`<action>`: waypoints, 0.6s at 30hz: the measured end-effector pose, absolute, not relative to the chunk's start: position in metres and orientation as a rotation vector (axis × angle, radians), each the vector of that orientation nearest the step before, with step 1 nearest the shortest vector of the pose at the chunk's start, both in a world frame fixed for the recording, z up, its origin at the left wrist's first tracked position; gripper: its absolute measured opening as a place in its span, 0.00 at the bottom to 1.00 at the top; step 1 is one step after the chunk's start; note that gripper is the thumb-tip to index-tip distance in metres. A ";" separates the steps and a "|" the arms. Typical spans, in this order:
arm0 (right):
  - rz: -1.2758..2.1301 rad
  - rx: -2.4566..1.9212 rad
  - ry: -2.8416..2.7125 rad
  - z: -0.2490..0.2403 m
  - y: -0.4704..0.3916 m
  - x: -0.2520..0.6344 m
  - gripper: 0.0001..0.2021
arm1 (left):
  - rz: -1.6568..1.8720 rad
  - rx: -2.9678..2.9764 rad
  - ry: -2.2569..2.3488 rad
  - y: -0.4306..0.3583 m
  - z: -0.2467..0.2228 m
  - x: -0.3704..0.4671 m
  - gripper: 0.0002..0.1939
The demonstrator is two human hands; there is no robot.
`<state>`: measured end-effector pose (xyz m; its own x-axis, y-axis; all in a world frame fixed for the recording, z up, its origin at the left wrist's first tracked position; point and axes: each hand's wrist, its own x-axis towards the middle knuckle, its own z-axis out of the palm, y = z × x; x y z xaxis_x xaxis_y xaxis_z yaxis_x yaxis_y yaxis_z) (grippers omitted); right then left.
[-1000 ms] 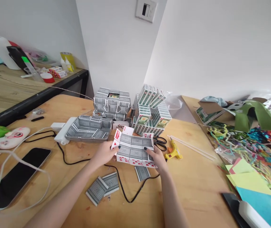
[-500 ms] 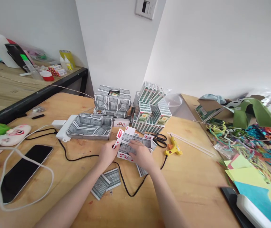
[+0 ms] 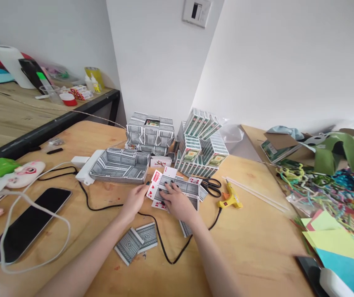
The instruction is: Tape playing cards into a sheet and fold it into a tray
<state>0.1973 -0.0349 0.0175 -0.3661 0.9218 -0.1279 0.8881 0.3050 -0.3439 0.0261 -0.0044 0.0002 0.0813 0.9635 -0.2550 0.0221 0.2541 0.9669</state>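
A flat piece made of playing cards [image 3: 189, 187] lies on the table, with patterned backs up and some red faces showing around its edges. My left hand [image 3: 134, 203] pinches the left edge of a hearts playing card [image 3: 152, 192] that sticks out from this piece. The fingers under that card are partly hidden. My right hand [image 3: 178, 203] lies palm down on the piece, fingers spread and pressing on the patterned backs. Below my left wrist, two loose cards [image 3: 147, 236] overlap on the wood. Another patterned card [image 3: 185, 228] shows under my right wrist.
A card-covered tray [image 3: 117, 178] and a box-like card structure [image 3: 150, 134] stand behind. Stacked card boxes [image 3: 191, 150], black scissors [image 3: 212, 186] and a yellow glue gun [image 3: 231, 197] are close to my right. Its black cable [image 3: 173, 262] loops below my hands. A phone [image 3: 28, 225] lies left.
My left hand has drawn slightly left and down, and the hearts card now shows more of its face. My right hand has moved a little left, its fingers more spread.
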 end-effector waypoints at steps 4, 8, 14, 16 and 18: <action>0.527 -1.720 -2.454 0.016 -0.037 0.194 0.20 | 0.904 0.860 1.098 -0.007 0.011 0.024 0.20; 0.465 -1.734 -2.437 0.014 -0.038 0.192 0.20 | 0.865 0.806 0.997 -0.010 0.020 0.019 0.18; 0.464 -1.745 -2.443 0.013 -0.039 0.191 0.21 | 0.787 0.767 0.876 -0.003 0.012 0.009 0.17; 0.467 -1.748 -2.447 0.013 -0.039 0.190 0.21 | 0.777 0.757 0.867 -0.002 0.010 0.009 0.17; 0.471 -1.758 -2.451 0.013 -0.039 0.190 0.21 | 0.776 0.769 0.875 -0.003 0.012 0.010 0.18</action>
